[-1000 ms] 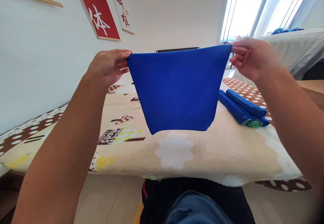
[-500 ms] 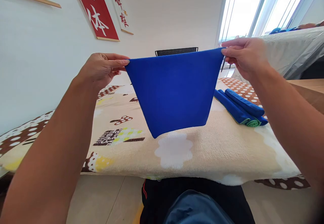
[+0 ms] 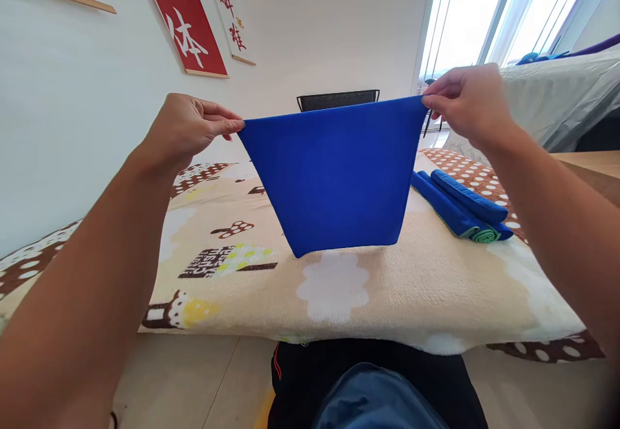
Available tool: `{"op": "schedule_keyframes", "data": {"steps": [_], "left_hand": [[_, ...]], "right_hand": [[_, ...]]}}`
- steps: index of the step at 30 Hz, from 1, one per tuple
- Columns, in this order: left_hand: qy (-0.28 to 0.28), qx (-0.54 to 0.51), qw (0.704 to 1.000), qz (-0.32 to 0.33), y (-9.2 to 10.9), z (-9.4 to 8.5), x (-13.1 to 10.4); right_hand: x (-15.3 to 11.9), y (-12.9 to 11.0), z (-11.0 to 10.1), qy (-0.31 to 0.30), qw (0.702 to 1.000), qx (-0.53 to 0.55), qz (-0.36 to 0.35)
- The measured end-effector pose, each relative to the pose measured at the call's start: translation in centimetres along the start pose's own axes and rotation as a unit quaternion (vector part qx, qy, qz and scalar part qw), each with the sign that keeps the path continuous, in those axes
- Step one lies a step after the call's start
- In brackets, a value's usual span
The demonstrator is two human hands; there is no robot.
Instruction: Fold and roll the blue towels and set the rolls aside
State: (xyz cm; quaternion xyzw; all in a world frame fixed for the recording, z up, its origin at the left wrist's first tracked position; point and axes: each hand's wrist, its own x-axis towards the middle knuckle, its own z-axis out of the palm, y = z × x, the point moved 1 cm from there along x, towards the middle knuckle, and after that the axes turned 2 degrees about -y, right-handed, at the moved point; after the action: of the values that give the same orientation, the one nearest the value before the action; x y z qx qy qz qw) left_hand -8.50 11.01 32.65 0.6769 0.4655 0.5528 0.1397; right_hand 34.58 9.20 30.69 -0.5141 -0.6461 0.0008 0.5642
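The left hand (image 3: 186,128) and right hand (image 3: 477,103) each pinch one upper corner of the cloth (image 3: 334,177), an even outward pull best holding the edge between them straight.

Both bare arms reach forward, raised and spread well apart. The left hand (image 3: 186,124) turns inward at the wrist, its thumb pressed to the fingers in a pinch. The right hand (image 3: 472,104) mirrors it, slightly higher, fingertips closed too. The left forearm (image 3: 113,238) and right forearm (image 3: 557,203) slant up toward them.
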Motion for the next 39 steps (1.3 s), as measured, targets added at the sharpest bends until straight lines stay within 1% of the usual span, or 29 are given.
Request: {"op": "schedule_keyframes", "data": {"steps": [3,4,5,7,9,11,14,17,20,22,27,29,30,32,34,35,36,37,38,39], "left_hand": [[-0.044,0.120,0.991,0.050,-0.3,-0.1,0.1],[-0.049,0.132,0.988,0.064,-0.4,0.0,0.1],[-0.050,0.137,0.987,0.073,-0.5,0.0,0.1],[-0.046,0.132,0.988,0.072,-0.5,0.2,0.0],[-0.047,0.094,0.994,0.041,-0.3,0.4,-0.1],[-0.057,0.023,0.998,-0.009,0.0,0.7,-0.2],[-0.056,-0.065,0.994,-0.066,0.9,1.1,-0.3],[-0.048,-0.090,0.990,-0.098,1.6,1.8,-0.1],[-0.039,-0.090,0.988,-0.122,1.6,3.0,0.0],[-0.032,-0.086,0.987,-0.134,1.2,4.1,0.0],[-0.025,-0.100,0.981,-0.165,-1.2,6.9,0.6],[-0.019,-0.129,0.975,-0.182,-2.2,8.0,1.1],[-0.015,-0.150,0.971,-0.184,-2.7,8.6,1.3],[0.007,-0.198,0.967,-0.157,-3.4,9.6,1.6],[0.043,-0.233,0.968,-0.088,-3.9,10.1,1.6],[0.059,-0.236,0.969,-0.045,-4.3,10.2,1.4],[0.067,-0.228,0.971,-0.006,-4.7,10.2,1.0],[0.063,-0.211,0.975,0.023,-5.3,10.0,0.5],[0.048,-0.186,0.981,0.042,-6.0,9.8,-0.2],[0.020,-0.155,0.987,0.050,-6.8,9.5,-1.1]], "right_hand": [[-0.1,-0.5,-0.1,-0.006,0.994,-0.099,-0.043],[-0.1,-0.6,-0.2,-0.007,0.992,-0.114,-0.052],[-0.1,-0.5,-0.2,-0.011,0.992,-0.113,-0.051],[0.0,-0.1,-0.2,-0.023,0.997,-0.069,-0.024],[0.1,0.2,-0.3,-0.034,0.999,-0.005,0.015],[0.1,0.3,-0.5,-0.041,0.997,0.050,0.047],[0.1,-0.2,-0.9,-0.059,0.989,0.111,0.077],[0.1,-0.7,-0.8,-0.086,0.980,0.149,0.101],[0.5,-0.4,0.3,-0.104,0.970,0.174,0.136],[1.1,0.6,1.4,-0.112,0.963,0.190,0.156],[2.4,4.3,4.3,-0.143,0.948,0.232,0.165],[2.5,5.5,5.5,-0.137,0.945,0.238,0.180],[2.5,6.0,6.1,-0.119,0.945,0.241,0.185],[2.2,6.6,7.2,-0.047,0.953,0.255,0.159],[1.6,7.3,8.0,0.038,0.957,0.271,0.096],[1.2,7.8,8.3,0.068,0.957,0.273,0.066],[0.6,8.4,8.4,0.081,0.958,0.271,0.045],[-0.1,9.0,8.5,0.077,0.961,0.265,0.034],[-1.0,9.8,8.4,0.060,0.964,0.256,0.033],[-2.1,10.6,8.2,0.024,0.969,0.242,0.037]]}}
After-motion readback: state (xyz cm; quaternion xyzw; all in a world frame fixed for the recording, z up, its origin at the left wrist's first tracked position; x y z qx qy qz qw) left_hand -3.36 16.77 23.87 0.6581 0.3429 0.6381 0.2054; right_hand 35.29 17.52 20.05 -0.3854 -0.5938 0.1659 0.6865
